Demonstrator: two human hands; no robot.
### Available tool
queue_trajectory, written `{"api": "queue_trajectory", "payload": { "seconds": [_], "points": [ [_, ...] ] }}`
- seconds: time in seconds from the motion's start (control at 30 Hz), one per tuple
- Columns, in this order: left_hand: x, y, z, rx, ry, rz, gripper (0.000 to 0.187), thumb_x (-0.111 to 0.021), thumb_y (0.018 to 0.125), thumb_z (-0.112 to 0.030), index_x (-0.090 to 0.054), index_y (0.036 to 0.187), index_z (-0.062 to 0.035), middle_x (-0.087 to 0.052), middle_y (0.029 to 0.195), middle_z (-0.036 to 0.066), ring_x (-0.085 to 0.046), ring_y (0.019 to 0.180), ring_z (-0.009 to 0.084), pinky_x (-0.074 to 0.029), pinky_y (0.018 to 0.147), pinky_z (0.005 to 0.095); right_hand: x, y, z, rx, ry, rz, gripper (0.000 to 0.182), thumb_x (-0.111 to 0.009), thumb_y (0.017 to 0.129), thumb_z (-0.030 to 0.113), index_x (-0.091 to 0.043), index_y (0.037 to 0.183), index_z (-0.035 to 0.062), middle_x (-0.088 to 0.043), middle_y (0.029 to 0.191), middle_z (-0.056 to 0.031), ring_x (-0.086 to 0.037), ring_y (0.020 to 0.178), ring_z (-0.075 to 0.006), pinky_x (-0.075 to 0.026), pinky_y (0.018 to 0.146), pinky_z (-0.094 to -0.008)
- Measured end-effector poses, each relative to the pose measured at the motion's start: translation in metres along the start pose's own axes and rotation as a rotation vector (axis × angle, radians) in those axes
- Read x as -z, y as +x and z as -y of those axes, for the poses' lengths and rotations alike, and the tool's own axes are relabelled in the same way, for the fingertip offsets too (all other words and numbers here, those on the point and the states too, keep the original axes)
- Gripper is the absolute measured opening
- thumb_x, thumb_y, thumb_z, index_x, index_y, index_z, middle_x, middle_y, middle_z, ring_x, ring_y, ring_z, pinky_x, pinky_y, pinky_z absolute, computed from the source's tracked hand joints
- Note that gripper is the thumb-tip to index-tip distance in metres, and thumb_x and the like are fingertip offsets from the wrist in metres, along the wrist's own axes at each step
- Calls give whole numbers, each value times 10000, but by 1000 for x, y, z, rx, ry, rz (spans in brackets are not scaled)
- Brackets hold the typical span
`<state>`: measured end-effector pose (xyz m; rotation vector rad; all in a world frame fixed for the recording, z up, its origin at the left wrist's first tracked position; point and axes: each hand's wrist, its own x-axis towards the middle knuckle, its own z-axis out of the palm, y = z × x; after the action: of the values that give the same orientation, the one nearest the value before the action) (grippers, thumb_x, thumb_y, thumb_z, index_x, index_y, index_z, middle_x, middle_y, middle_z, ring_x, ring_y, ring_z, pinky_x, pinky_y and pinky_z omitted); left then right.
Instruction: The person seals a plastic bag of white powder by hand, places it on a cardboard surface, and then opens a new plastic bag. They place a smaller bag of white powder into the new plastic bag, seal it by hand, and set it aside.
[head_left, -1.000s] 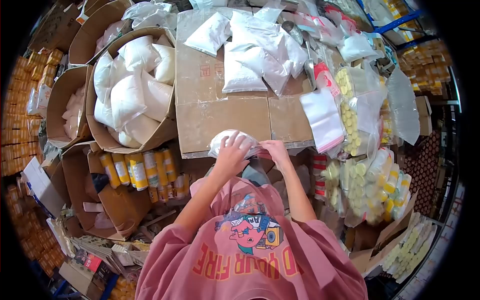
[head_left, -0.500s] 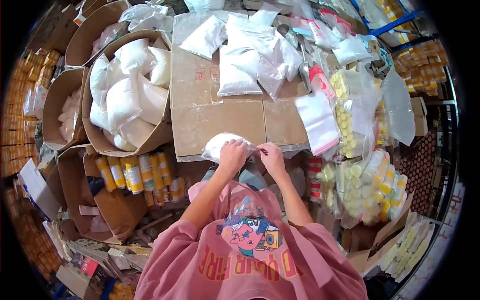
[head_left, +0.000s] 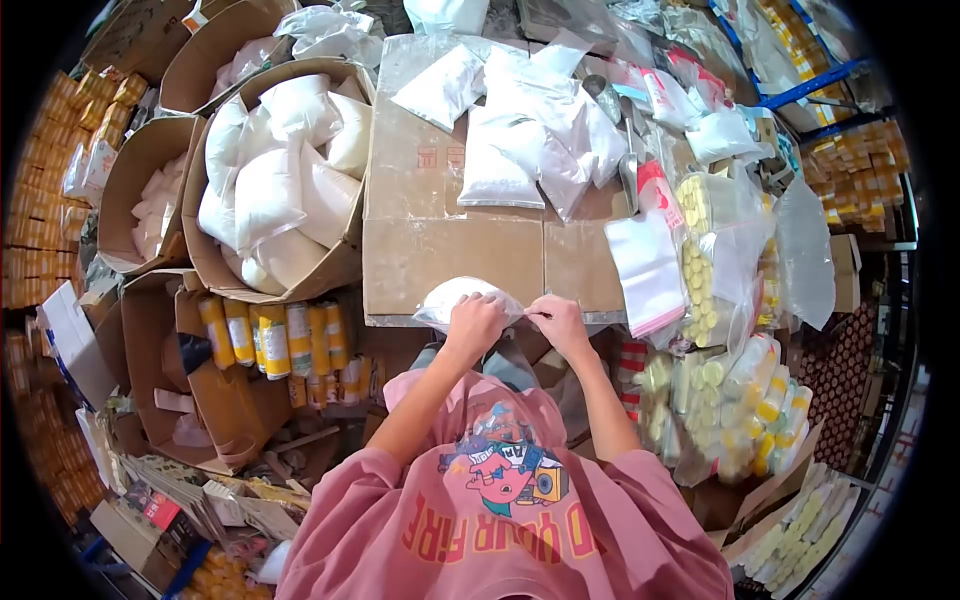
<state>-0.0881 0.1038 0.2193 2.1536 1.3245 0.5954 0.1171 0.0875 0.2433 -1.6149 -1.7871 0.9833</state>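
Observation:
A clear bag of white powder [head_left: 446, 296] lies at the front edge of the cardboard-covered table [head_left: 450, 250]. My left hand [head_left: 477, 325] rests over its right part, fingers curled on the plastic. Just to the right, my right hand [head_left: 558, 325] pinches the bag's gathered end. Farther back on the cardboard lies a pile of filled white bags [head_left: 540, 130], with one more bag [head_left: 440, 88] to their left. A metal scoop [head_left: 629, 170] is beside the pile's right side.
A large carton [head_left: 190, 215] of filled bags stands on the left, with yellow-labelled tubes [head_left: 272, 340] below. Flat empty bags [head_left: 645, 270] lie at the table's right, near packs of yellow-capped containers [head_left: 700, 290]. An open carton [head_left: 230, 410] sits at the lower left.
The view has shifted, so the table and cartons appear slightly lower and farther right. The dark thing seen at my right fingers earlier no longer shows.

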Motion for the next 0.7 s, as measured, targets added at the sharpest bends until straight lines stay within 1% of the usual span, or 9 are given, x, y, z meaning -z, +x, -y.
{"api": "queue_trajectory", "payload": {
  "seconds": [0.07,0.17,0.27,0.3,0.37,0.4,0.53,0.57,0.7],
  "points": [
    [2,0,-2,4,-19,-14,140,-666,787,-185,-673,802,-47,-690,878,119,-646,875,318,-499,777,462,2,1,2,12,1,-12,84,-726,795,35,-716,862,-14,-706,874,-129,-689,779,-262,-534,707,-326],
    [6,-1,-4,23,-11,-34,136,-704,784,-198,-682,831,-72,-694,858,115,-635,853,324,-495,775,439,2,1,3,-23,-2,-25,88,-730,796,38,-715,864,-16,-703,863,-127,-686,761,-247,-531,694,-318],
    [13,-4,-5,49,2,8,166,-724,773,-216,-680,859,-81,-703,923,96,-627,946,312,-476,839,431,0,-2,3,-85,9,-18,89,-727,802,41,-714,871,-14,-698,851,-124,-680,749,-236,-525,683,-308],
    [16,-6,-5,5,18,-48,176,-718,775,-226,-681,855,-73,-703,939,90,-626,967,308,-470,852,436,0,-4,2,-107,15,-15,89,-726,804,42,-714,874,-13,-696,848,-123,-677,745,-233,-524,680,-305],
    [22,-10,-7,-86,52,-160,202,-707,778,-246,-683,846,-58,-704,970,79,-625,1008,299,-458,878,446,-1,-5,1,-36,-24,-11,79,-719,814,48,-704,864,-11,-687,839,-129,-668,733,-230,-516,668,-306],
    [21,-13,-6,-31,31,-132,197,-715,781,-264,-720,828,-73,-715,1039,54,-599,1110,303,-428,946,471,-1,-4,1,-7,-35,-5,77,-717,817,50,-701,862,-11,-683,836,-131,-665,729,-231,-515,667,-307],
    [27,-20,-1,-4,59,-55,152,-714,795,-262,-782,778,-126,-693,1196,51,-533,1238,335,-369,1030,538,2,2,6,16,-58,16,78,-707,828,64,-697,866,-3,-671,845,-135,-654,729,-251,-515,680,-324],
    [25,-20,0,-25,124,-60,125,-730,791,-254,-784,822,-146,-702,1179,34,-523,1255,300,-364,1035,508,1,2,5,17,-65,16,80,-707,829,67,-698,869,-1,-671,849,-135,-652,730,-254,-515,683,-326],
    [12,-11,6,-64,125,-20,147,-689,837,-243,-782,847,-130,-709,1157,36,-558,1217,281,-349,1052,512,-6,1,-7,84,-113,29,108,-718,818,83,-700,883,-1,-677,865,-136,-663,762,-259,-519,700,-342]
  ]
}}
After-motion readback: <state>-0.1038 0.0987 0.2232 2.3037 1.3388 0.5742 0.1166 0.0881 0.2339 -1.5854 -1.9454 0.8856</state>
